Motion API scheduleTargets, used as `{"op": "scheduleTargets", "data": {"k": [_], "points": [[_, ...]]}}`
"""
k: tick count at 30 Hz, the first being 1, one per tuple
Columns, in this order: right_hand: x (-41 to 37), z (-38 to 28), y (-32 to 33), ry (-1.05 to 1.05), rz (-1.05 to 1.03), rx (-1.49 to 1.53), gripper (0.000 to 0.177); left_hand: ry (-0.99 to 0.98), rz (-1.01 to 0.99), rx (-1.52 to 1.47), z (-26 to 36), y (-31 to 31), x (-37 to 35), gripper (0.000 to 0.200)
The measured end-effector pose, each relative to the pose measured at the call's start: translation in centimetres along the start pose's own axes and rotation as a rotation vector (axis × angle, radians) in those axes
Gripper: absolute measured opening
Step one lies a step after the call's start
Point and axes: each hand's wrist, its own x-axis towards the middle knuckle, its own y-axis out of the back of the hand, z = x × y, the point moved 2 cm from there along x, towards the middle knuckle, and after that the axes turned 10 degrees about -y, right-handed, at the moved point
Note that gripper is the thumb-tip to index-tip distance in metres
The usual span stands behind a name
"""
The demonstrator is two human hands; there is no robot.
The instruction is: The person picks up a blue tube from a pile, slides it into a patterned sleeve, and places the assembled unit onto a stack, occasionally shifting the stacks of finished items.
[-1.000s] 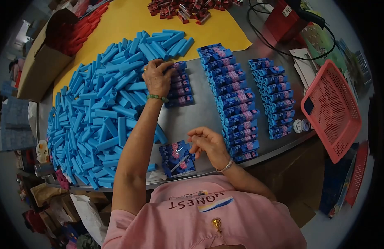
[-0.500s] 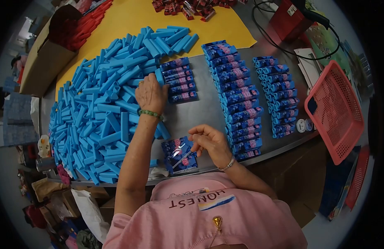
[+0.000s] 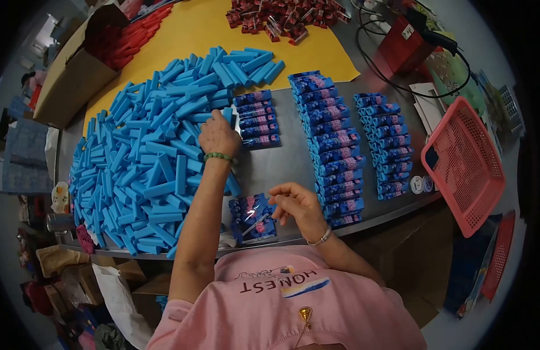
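Left hand [image 3: 218,137] fingers clasp a blue tube [image 3: 226,114] by the pile [image 3: 147,157]; right hand [image 3: 299,204] fingers pinch a wrapper [image 3: 255,223].

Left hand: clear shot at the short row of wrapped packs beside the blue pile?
Probably yes. The left hand rests at the edge of the blue tube pile, right beside the short row of wrapped packs, with nothing between them.
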Motion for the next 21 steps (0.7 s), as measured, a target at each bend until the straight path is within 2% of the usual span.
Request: {"op": "scheduleTargets", "data": {"k": [1, 3, 4, 6, 9, 10, 12, 14, 16, 18, 20, 21], "points": [[-0.1, -0.1, 0.0, 0.005, -0.003, 0.0, 0.02, 0.002, 0.003, -0.002, -0.2, 0.6, -0.3, 0.042], [-0.1, 0.0, 0.2, 0.006, -0.004, 0.002, 0.02, 0.14, 0.11, -0.417, -1.4, 2.1, -1.3, 0.052], [0.1, 0.1, 0.4, 0.01, -0.001, -0.012, 0.02, 0.192, 0.022, -0.731, -2.4, 2.3, -1.6, 0.058], [0.5, 0.0, 0.4, 0.01, -0.002, -0.025, 0.021, 0.21, 0.034, -1.299, -2.6, 3.9, -4.1, 0.059], [1.2, -0.5, -0.4, 0.039, 0.039, -0.029, 0.024, 0.169, -0.019, -1.914, -0.4, 6.5, -8.5, 0.058], [1.5, -0.7, -1.0, 0.047, 0.01, 0.027, 0.026, 0.121, -0.084, -2.021, -0.2, 6.3, -9.9, 0.054], [1.7, -0.8, -1.7, 0.047, -0.011, 0.084, 0.027, 0.1, -0.133, -2.024, 0.5, 6.0, -12.5, 0.051], [1.7, -0.9, -2.2, 0.061, -0.159, 0.116, 0.028, 0.134, -0.144, -2.033, 0.7, 6.0, -13.9, 0.046], [1.5, -1.2, -2.0, 0.064, -0.12, 0.097, 0.028, 0.033, -0.119, -1.907, 0.7, 6.3, -14.6, 0.045], [1.3, -1.1, -1.6, 0.069, -0.084, 0.074, 0.028, 0.112, -0.117, -1.931, -0.2, 6.8, -14.9, 0.043], [1.1, -1.2, -1.3, 0.356, 0.068, -0.219, 0.032, 0.046, -0.187, -1.724, -2.1, 6.3, -14.9, 0.037], [1.0, -1.3, -1.4, 0.353, 0.068, -0.219, 0.032, -0.049, -0.215, -1.598, -2.5, 6.3, -14.9, 0.03]]}}
